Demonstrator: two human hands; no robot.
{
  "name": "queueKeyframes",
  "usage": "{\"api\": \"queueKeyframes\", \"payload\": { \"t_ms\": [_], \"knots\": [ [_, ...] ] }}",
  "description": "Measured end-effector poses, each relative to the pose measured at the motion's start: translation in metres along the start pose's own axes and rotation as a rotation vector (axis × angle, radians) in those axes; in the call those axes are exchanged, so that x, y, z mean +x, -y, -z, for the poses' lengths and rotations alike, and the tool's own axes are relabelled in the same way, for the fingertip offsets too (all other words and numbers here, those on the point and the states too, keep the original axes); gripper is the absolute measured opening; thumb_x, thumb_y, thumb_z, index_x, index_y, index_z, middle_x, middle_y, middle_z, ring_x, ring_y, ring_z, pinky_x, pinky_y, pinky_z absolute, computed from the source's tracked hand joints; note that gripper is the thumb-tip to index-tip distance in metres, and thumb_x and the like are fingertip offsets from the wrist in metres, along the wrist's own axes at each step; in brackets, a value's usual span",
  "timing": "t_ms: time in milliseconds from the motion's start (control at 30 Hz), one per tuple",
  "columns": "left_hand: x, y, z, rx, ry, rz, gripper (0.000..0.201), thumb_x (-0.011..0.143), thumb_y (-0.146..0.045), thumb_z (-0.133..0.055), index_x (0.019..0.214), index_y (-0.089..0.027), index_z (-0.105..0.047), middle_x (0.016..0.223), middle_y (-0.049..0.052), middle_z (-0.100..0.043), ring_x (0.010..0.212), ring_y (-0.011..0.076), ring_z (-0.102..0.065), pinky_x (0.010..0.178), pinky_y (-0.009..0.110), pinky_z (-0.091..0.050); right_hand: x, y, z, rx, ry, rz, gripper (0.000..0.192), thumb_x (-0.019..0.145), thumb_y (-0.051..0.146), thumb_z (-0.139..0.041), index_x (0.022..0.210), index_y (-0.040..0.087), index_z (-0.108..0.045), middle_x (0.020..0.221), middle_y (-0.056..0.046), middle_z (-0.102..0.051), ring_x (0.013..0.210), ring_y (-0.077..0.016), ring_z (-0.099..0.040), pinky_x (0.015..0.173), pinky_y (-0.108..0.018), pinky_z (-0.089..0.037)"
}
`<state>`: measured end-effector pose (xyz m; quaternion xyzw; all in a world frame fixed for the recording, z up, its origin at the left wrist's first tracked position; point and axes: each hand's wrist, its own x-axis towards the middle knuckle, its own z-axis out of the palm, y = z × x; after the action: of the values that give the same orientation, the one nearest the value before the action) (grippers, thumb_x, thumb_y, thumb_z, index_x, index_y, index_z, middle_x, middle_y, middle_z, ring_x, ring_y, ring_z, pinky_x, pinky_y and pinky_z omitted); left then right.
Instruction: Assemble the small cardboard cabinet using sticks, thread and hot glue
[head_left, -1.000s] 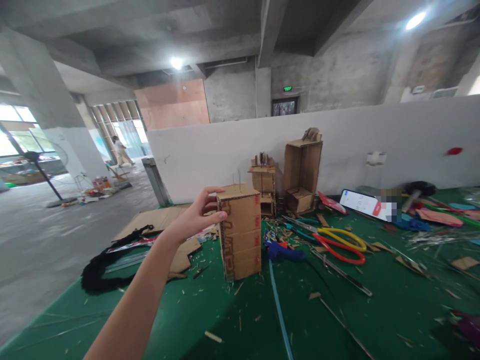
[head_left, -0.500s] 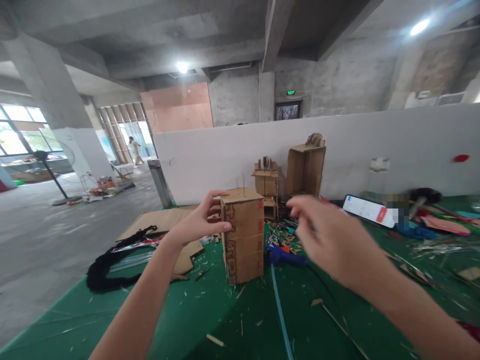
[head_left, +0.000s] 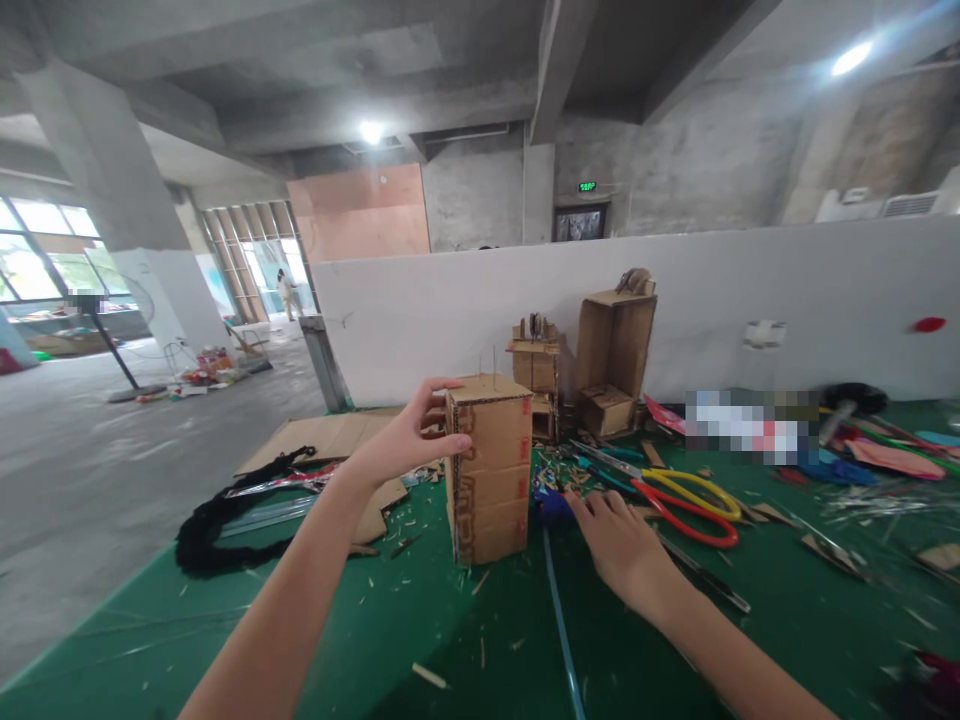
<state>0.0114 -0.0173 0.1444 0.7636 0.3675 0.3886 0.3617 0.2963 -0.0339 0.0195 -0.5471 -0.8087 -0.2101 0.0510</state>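
Green lit sign [head_left: 587, 186] high on the far concrete wall: characters too small to read; red printed marks on the upright cardboard box [head_left: 489, 466]: illegible; no other text legible.

Green table [head_left: 390, 640] strewn with scraps: cardboard tower [head_left: 489, 468] at centre, scissors [head_left: 686, 493] at three o'clock.
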Motion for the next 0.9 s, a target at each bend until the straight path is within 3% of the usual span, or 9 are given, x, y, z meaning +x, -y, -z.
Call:
{"api": "queueKeyframes", "payload": {
  "t_ms": [167,367,500,600,700,800,900],
  "knots": [
    [0.000,-0.001,0.000,-0.001,0.003,-0.003,0.056,0.078,-0.032,-0.066,0.124,-0.032,-0.033,0.127,0.009,-0.048,0.115,0.0250,-0.049,0.092,0.043,-0.043,0.001,-0.002,-0.011,0.078,-0.088,-0.064,0.056,0.074,-0.001,-0.051,0.129,0.007,-0.049,0.101,-0.016,-0.061,0.095,-0.0278,-0.052,0.085,-0.039,-0.041],
    [0.002,0.004,0.001,-0.008,0.011,-0.023,0.057,0.078,-0.032,-0.066,0.125,-0.033,-0.033,0.126,0.009,-0.048,0.113,0.0253,-0.051,0.092,0.044,-0.044,-0.004,-0.006,0.002,0.228,-0.235,-0.154,0.043,0.080,0.010,-0.045,0.123,0.011,-0.051,0.100,-0.012,-0.060,0.096,-0.0289,-0.052,0.082,-0.040,-0.043],
    [0.002,0.008,0.001,-0.031,0.007,-0.028,0.058,0.079,-0.032,-0.065,0.127,-0.033,-0.033,0.128,0.009,-0.047,0.114,0.0253,-0.050,0.093,0.044,-0.044,-0.006,-0.008,0.005,0.456,-0.307,-0.253,0.040,0.080,0.015,-0.046,0.119,0.014,-0.047,0.107,-0.013,-0.061,0.099,-0.0274,-0.057,0.076,-0.037,-0.047],
    [0.002,0.007,0.001,-0.031,0.008,-0.026,0.057,0.081,-0.033,-0.063,0.128,-0.033,-0.032,0.130,0.010,-0.046,0.117,0.0255,-0.049,0.095,0.045,-0.043,-0.005,-0.005,0.002,0.793,-0.310,-0.319,0.034,0.080,0.021,-0.048,0.113,0.017,-0.044,0.093,-0.008,-0.065,0.080,-0.0233,-0.064,0.067,-0.035,-0.050],
    [0.002,0.006,0.000,-0.032,0.004,-0.027,0.057,0.081,-0.033,-0.063,0.128,-0.033,-0.032,0.130,0.009,-0.046,0.117,0.0254,-0.048,0.096,0.045,-0.042,-0.003,0.002,0.005,1.139,-0.359,-0.376,0.023,0.081,0.033,-0.051,0.099,0.020,-0.046,0.072,-0.001,-0.062,0.056,-0.0177,-0.060,0.051,-0.029,-0.048],
    [0.002,0.006,0.000,-0.039,0.001,-0.030,0.058,0.081,-0.034,-0.063,0.130,-0.033,-0.031,0.130,0.009,-0.045,0.117,0.0244,-0.049,0.097,0.044,-0.042,-0.003,0.010,0.019,1.241,-0.464,-0.432,0.025,0.080,0.042,-0.054,0.091,0.020,-0.048,0.059,0.003,-0.056,0.043,-0.0146,-0.051,0.042,-0.026,-0.042],
    [0.003,0.008,-0.001,-0.024,-0.003,-0.039,0.059,0.082,-0.036,-0.062,0.131,-0.033,-0.030,0.130,0.009,-0.046,0.117,0.0244,-0.048,0.097,0.044,-0.042,-0.006,0.015,0.037,1.207,-0.584,-0.398,0.020,0.079,0.039,-0.056,0.085,0.021,-0.050,0.056,0.003,-0.054,0.044,-0.0136,-0.050,0.044,-0.025,-0.042]
  ]
}}
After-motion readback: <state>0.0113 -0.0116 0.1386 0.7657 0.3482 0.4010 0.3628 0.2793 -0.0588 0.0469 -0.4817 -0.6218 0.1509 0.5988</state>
